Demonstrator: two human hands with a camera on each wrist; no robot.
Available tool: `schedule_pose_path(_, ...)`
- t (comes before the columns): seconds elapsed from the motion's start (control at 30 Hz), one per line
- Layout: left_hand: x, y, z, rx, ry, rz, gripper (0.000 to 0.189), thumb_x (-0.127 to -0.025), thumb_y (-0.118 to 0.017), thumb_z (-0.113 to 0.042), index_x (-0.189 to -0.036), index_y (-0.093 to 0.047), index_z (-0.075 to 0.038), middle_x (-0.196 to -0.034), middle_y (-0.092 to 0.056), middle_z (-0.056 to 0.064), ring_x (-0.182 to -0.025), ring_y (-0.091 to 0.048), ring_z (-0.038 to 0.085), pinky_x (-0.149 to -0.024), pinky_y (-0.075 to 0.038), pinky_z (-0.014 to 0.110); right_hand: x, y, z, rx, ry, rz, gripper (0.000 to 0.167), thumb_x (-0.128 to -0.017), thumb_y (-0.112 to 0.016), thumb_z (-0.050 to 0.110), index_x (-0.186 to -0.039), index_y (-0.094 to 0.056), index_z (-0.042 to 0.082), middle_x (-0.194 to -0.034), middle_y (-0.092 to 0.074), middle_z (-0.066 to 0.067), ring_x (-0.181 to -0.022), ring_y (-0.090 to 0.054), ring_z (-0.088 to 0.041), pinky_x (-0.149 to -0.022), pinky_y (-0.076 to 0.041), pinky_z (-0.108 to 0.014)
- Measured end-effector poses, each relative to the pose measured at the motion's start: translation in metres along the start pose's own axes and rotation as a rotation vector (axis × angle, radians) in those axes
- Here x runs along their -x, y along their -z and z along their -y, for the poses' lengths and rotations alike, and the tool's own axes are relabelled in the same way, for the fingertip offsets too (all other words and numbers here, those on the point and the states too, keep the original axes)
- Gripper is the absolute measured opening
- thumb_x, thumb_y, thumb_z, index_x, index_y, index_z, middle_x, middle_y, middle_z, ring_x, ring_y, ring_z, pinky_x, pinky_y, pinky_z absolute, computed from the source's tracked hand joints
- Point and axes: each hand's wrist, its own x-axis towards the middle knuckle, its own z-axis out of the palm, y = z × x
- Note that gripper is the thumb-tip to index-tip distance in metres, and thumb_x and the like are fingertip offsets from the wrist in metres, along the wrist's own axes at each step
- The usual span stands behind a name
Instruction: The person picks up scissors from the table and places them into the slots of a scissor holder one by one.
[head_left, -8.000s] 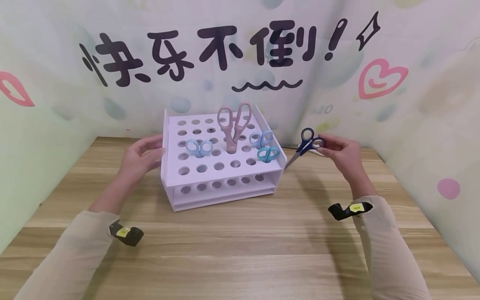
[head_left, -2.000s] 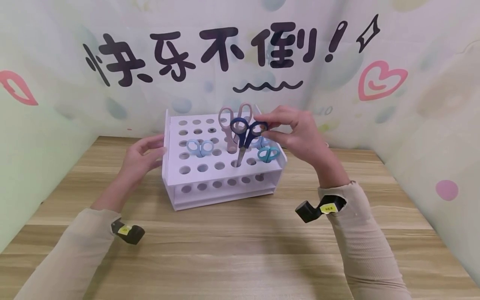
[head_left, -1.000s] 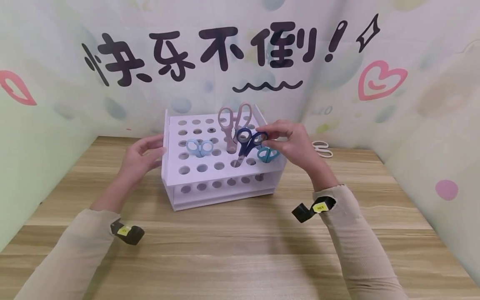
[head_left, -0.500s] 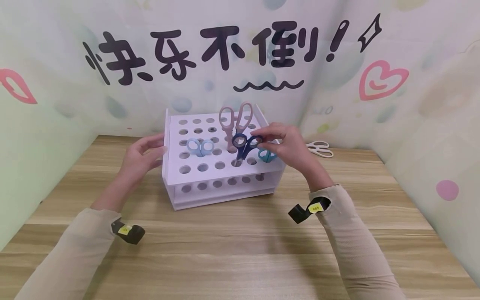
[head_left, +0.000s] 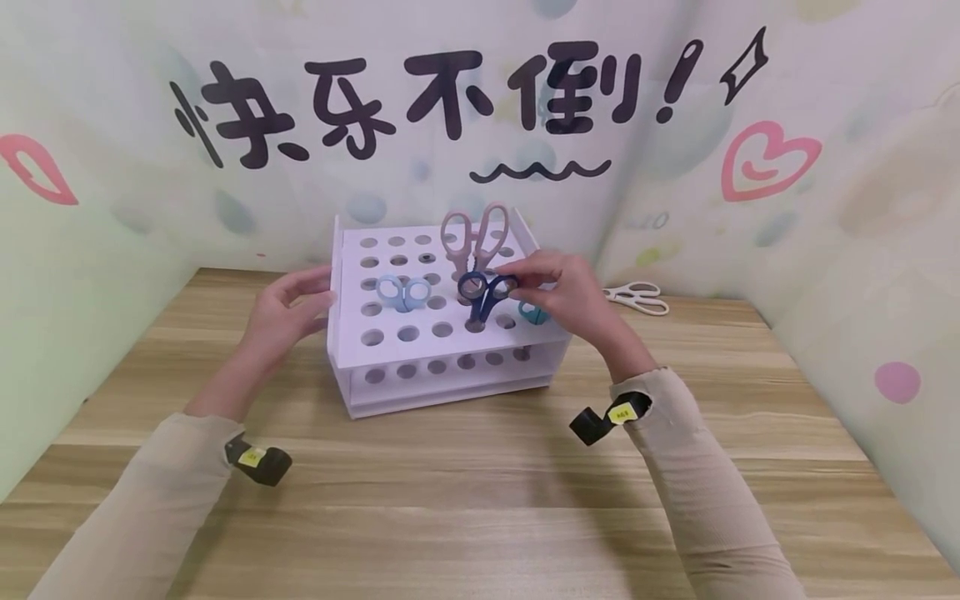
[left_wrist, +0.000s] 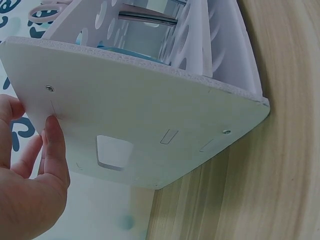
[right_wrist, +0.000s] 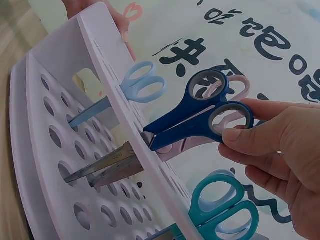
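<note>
A white rack (head_left: pixel 405 350) with rows of round holes stands on the table. My right hand (head_left: pixel 573 296) pinches one finger loop of the dark blue scissors (head_left: pixel 486 292). Their blades point down through a front-row hole, and in the right wrist view the tip reaches a hole in the lower shelf. My left hand (head_left: pixel 281 308) touches the rack's left side panel (left_wrist: pixel 125 100) with its fingertips. Pink scissors (head_left: pixel 474 237), light blue scissors (head_left: pixel 405 293) and teal scissors (right_wrist: pixel 225 205) stand in other holes. The teal ones are partly hidden behind my right hand in the head view.
White scissors (head_left: pixel 637 297) lie on the wooden table (head_left: pixel 450 500), right of the rack near the back wall. A printed cloth (head_left: pixel 390 183) with black characters hangs right behind the rack. Pale walls close in both sides.
My right hand has brought the dark blue scissors from the rack's right over to a front-row hole, then lowered them deeper into it. My left hand has stayed at the side panel.
</note>
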Motion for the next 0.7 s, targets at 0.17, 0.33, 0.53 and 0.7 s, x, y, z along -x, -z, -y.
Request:
schedule_pose_path(0.17,-0.0001,-0.0004,-0.0005,0.008,-0.003,-0.001,0.049,-0.087,-0.063,-0.011,-0.131,-0.044,0.001,-0.106,-0.048,0.005,-0.089,-0.057,0.008,-0.074,-0.054,0.020,-0.0022,0.0001,-0.0009,0.021,-0.009,0.007,0.029,-0.075,-0.071,-0.005,-0.103,-0.070,0.003,-0.087,-0.065,-0.007,-0.076,-0.062,-0.016,-0.069,-0.055,-0.028)
schedule_pose_path(0.33,-0.0001,-0.0004,-0.0009,-0.012,0.005,-0.007,0.050,-0.087,-0.062,-0.011,-0.132,-0.044,0.001,-0.105,-0.048,0.004,-0.090,-0.056,0.009,-0.074,-0.054,0.020,-0.0045,-0.0007,-0.0011,0.021,0.008,0.014,0.030,-0.075,-0.071,-0.004,-0.104,-0.070,0.005,-0.087,-0.065,-0.006,-0.076,-0.063,-0.015,-0.068,-0.054,-0.023)
schedule_pose_path(0.53,-0.0006,0.0009,-0.0002,-0.028,0.016,-0.008,0.051,-0.087,-0.062,-0.012,-0.132,-0.043,0.000,-0.106,-0.048,0.004,-0.090,-0.056,0.008,-0.074,-0.054,0.020,-0.0069,-0.0023,0.0006,0.039,0.018,0.025,0.031,-0.075,-0.072,-0.004,-0.104,-0.070,0.005,-0.087,-0.065,-0.005,-0.076,-0.062,-0.014,-0.068,-0.054,-0.023)
schedule_pose_path(0.7,-0.0010,0.0012,0.0002,-0.002,0.011,-0.001,0.050,-0.087,-0.062,-0.011,-0.132,-0.043,0.001,-0.106,-0.048,0.005,-0.088,-0.058,0.008,-0.074,-0.055,0.021,-0.0087,-0.0037,-0.0002,0.053,0.011,0.041,0.032,-0.075,-0.071,-0.004,-0.105,-0.069,0.005,-0.088,-0.065,-0.005,-0.075,-0.062,-0.014,-0.068,-0.054,-0.024)
